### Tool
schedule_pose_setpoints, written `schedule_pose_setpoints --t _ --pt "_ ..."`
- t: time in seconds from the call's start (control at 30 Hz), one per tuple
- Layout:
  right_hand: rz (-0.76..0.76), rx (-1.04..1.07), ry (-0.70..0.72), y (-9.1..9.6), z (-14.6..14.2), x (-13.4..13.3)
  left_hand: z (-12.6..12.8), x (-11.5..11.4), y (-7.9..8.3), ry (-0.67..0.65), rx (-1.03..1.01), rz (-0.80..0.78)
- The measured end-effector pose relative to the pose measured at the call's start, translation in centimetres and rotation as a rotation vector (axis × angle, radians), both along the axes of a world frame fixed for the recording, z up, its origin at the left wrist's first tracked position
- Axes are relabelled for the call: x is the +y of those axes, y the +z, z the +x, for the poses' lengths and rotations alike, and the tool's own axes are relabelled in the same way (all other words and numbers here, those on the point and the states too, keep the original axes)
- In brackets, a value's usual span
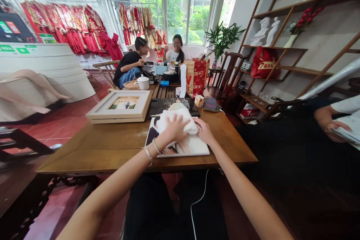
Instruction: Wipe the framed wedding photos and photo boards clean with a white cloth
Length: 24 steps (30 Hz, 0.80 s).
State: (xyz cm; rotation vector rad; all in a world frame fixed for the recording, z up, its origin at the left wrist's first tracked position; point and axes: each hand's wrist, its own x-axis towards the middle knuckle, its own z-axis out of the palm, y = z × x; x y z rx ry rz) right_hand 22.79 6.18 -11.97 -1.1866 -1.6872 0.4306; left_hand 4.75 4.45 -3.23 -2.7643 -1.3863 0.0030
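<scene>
A folded white cloth (192, 127) lies over the upper part of a photo panel (197, 146) printed with a picture of people. My left hand (177, 127) rests flat on the cloth with its fingers spread. At the cloth's right edge is my right hand (204, 130), its fingers curled at the cloth and the panel's upper right side. What its fingertips hold, if anything, is hidden. Behind the panel lies a dark printed board or album (160, 105). Left of it, a stack of pale picture frames (91, 114) sits on the wooden table (107, 153).
Farther back stand a lidded white cup (143, 82), a red paper bag (195, 77) and a small box (199, 100). A phone-like device (212, 105) lies at right. A white cable (192, 210) hangs before my legs. Two people sit beyond the table; another person's hand (336, 129) is at right.
</scene>
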Motion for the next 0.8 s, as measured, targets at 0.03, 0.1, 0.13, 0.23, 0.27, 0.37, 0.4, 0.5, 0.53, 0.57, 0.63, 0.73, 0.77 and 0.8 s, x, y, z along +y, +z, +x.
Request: schedule_pose_setpoints --t 0.03,0.1,0.13,0.23,0.27,0.37,0.4,0.5,0.53,0.57,0.63,0.73,0.77,0.8 --pt "0.006 -0.005 0.000 0.0 0.0 0.0 -0.1 1.1 -0.1 -0.053 -0.003 0.003" --pt "0.015 -0.005 -0.018 0.0 0.0 0.0 -0.2 2.8 -0.3 -0.142 -0.011 0.016" --pt "0.018 -0.002 -0.029 0.0 0.1 0.1 -0.3 3.4 -0.5 -0.168 -0.015 0.026" --pt "0.028 0.010 -0.041 -0.2 0.1 0.1 -0.4 3.8 -0.9 -0.200 -0.025 0.047" --pt "0.029 0.011 -0.040 -0.2 0.1 0.1 -0.5 3.5 -1.0 -0.203 -0.027 0.048" --pt "0.026 0.005 -0.028 -0.3 0.2 0.1 -0.8 1.9 -0.9 -0.199 -0.030 0.038" --pt "0.023 0.004 -0.025 -0.3 0.2 0.1 -1.0 1.0 -0.8 -0.196 -0.032 0.032" --pt "0.005 0.001 -0.020 -0.4 0.2 0.1 -1.7 -2.8 -0.8 -0.185 -0.052 0.010" --pt "0.000 -0.001 -0.016 -0.5 0.2 0.1 -1.9 -4.4 -1.0 -0.179 -0.064 0.003" --pt "-0.004 -0.003 -0.012 -0.5 0.2 0.2 -2.1 -6.0 -1.1 -0.171 -0.070 -0.006" --pt "-0.012 -0.006 -0.014 -0.6 0.2 0.3 -2.4 -9.0 -1.6 -0.159 -0.072 -0.015" --pt "-0.030 -0.007 -0.034 -0.7 0.1 0.3 -2.4 -11.7 -2.1 -0.147 -0.080 -0.006" --pt "-0.032 -0.008 -0.033 -0.7 0.1 0.3 -2.3 -11.9 -2.2 -0.140 -0.081 -0.006" --pt "-0.029 -0.010 -0.028 -0.7 0.1 0.3 -2.2 -11.6 -2.1 -0.129 -0.082 -0.007"
